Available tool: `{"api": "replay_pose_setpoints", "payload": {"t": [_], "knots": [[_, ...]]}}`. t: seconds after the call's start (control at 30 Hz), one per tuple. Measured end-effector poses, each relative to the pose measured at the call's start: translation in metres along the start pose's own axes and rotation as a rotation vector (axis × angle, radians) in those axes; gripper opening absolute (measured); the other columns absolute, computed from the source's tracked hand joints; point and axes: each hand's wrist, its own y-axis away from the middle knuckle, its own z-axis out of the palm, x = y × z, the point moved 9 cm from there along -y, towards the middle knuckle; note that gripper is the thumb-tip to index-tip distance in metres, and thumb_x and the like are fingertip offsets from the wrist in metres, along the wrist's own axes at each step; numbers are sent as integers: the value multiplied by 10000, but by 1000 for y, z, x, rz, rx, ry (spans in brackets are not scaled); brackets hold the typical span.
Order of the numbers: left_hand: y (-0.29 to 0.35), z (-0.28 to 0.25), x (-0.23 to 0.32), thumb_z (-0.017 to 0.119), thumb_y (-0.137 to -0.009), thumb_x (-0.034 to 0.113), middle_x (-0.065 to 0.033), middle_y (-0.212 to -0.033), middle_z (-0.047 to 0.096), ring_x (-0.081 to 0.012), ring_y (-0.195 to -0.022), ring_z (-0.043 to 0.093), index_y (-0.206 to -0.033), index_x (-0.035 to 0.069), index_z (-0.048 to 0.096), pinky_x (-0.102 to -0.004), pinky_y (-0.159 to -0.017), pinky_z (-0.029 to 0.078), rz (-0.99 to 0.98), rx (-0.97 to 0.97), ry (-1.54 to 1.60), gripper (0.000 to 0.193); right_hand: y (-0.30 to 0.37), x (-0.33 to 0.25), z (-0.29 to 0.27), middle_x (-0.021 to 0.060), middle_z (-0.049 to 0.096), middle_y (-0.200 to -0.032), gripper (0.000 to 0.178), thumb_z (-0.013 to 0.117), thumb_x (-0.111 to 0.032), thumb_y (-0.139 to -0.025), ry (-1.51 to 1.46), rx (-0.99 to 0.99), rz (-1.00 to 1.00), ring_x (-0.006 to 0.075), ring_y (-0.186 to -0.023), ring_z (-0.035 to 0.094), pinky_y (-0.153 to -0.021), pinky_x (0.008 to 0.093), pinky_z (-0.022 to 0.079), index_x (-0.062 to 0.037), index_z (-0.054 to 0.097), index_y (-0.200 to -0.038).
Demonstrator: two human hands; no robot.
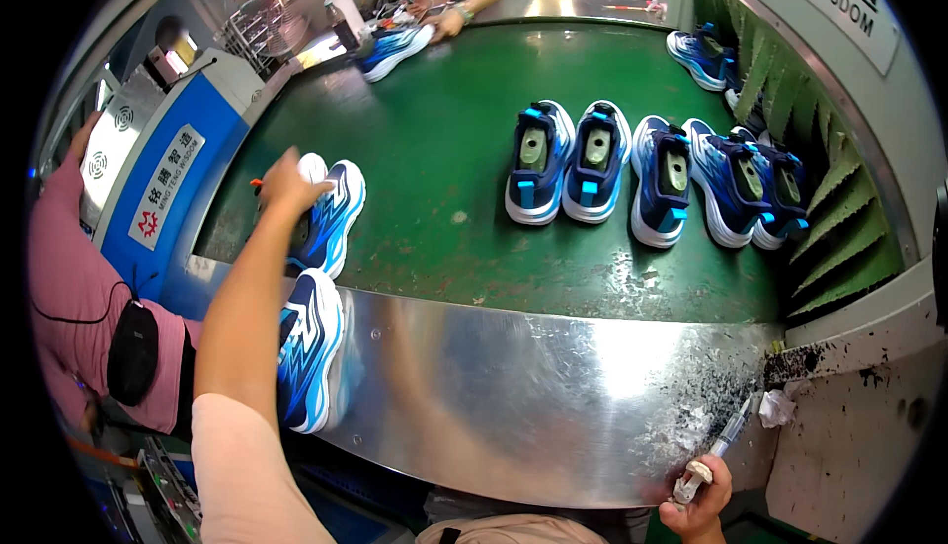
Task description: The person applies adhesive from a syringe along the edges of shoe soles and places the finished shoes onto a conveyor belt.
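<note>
My left hand is closed around a blue-and-white sneaker at the belt's left; the hand covers most of it, and its fingers are partly hidden. Against it, a matching sneaker lies on its side. Another side-lying sneaker rests nearer me, on the metal ledge. At the lower right, my right hand is closed on a slim clear-and-silver pen-shaped tool, whose thin tip points away from me. A crumpled off-white wad sits in the same grip.
Several upright sneakers stand on the green belt toward a strip-curtained opening. A white scrap lies on the metal ledge. Across the belt, another person's hand touches a sneaker. A person in pink is at left.
</note>
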Motion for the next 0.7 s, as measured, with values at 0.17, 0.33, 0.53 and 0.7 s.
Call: {"api": "replay_pose_setpoints", "payload": {"t": [0.17,0.33,0.53,0.7], "knots": [[40,5,-27,858,-518,274,-210,-1147,619,-295,-1056,610,-1197,-22,535,-369,-901,484,-180,-294,118,808,-14,-13,8,105,577,-844,775,662,-617,-756,-32,14,-12,221,-649,556,-566,315,447,41,501,-1132],[101,-34,125,761,-572,289,-205,-971,664,-380,-920,633,-1149,111,577,-436,-813,502,304,-232,61,631,-23,-13,1,85,582,-764,767,694,-563,-763,-105,89,13,204,-607,562,-558,306,464,57,484,-1163],[213,-70,135,776,-671,388,-274,-1169,593,-383,-1081,593,-1449,174,293,-397,-930,452,346,-514,510,940,-44,-56,-9,196,571,-957,640,721,-450,-750,204,5,-147,385,-773,567,-654,436,469,-38,490,-1182],[311,-105,146,697,-832,201,-106,-781,574,-159,-707,640,-1475,136,271,-278,-546,500,196,-1166,711,775,-38,-74,-3,139,560,-873,576,740,-420,-732,206,-265,-108,314,-711,579,-562,368,461,-47,524,-1113]]}}
